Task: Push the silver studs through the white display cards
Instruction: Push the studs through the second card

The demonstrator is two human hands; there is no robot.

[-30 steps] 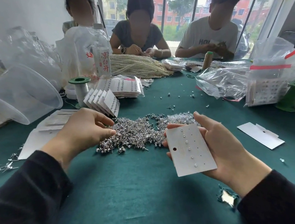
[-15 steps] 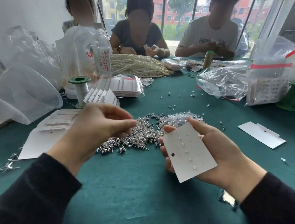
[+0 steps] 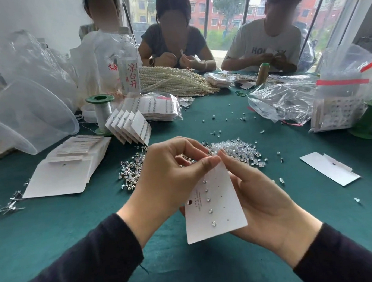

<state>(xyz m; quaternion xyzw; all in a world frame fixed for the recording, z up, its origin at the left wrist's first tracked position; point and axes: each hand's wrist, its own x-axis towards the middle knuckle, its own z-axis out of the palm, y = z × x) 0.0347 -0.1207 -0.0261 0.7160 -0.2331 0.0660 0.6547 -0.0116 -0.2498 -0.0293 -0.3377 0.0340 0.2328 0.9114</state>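
My right hand (image 3: 259,202) holds a white display card (image 3: 214,207) from behind, above the green table. Several silver studs sit in a column on the card's left side, with bare holes to their right. My left hand (image 3: 172,177) is at the card's top left corner, thumb and forefinger pinched together there; whether a stud is between them I cannot tell. A heap of loose silver studs (image 3: 131,169) lies on the table just beyond my hands, partly hidden by them.
Clear plastic backs (image 3: 239,147) lie heaped beside the studs. Blank cards (image 3: 71,170) are stacked at left, filled cards (image 3: 130,127) stand behind. One loose card (image 3: 329,167) lies at right. Plastic bags, spools, a bottle, pearl strands and three seated people fill the far side.
My left hand rose from the stud heap and moved right to the card's top corner. My right hand brought the card nearer and tilted it more upright.
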